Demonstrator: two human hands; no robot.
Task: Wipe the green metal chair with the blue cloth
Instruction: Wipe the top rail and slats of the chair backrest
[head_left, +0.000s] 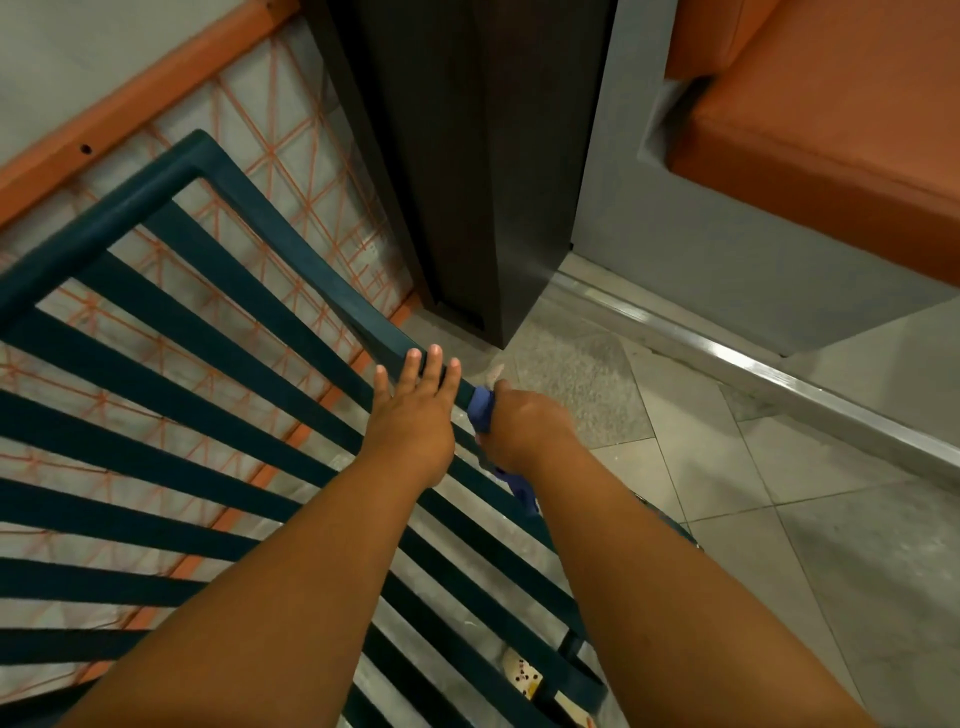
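While the head view takes in most of the green metal chair (171, 332), its slatted panel runs off the left and bottom edges, so the full outline cannot be made out. Both forearms cross over the chair's lower right part and hide several slats beneath them. The right hand (524, 426) is closed around the blue cloth (483, 410), clamping it onto the chair's outer frame bar; only a bunched bit of cloth shows just beyond the knuckles, and a second strip of it peeks out under the wrist, with the rest hidden inside the grip. The fingertips of that hand are out of sight. The left hand (415, 410) lies flat on the same bar just beside the cloth, fingers spread apart and extended, palm down, gripping nothing.

The chair's frame bar has its long axis running diagonally from the rounded corner at upper left down toward the lower right, and the hands sit about midway along it. The slats run crosswise from that bar toward the left edge, roughly parallel to each other. Beyond the chair's corner lies an orange frame (156, 104) strung with orange cord, seen through the gaps between slats. Past the hands stands a dark post (467, 171), and farther to the right of it an orange cushion (831, 114). Under the chair's lower slats a small pale patterned thing (522, 675) shows, too hidden to identify.
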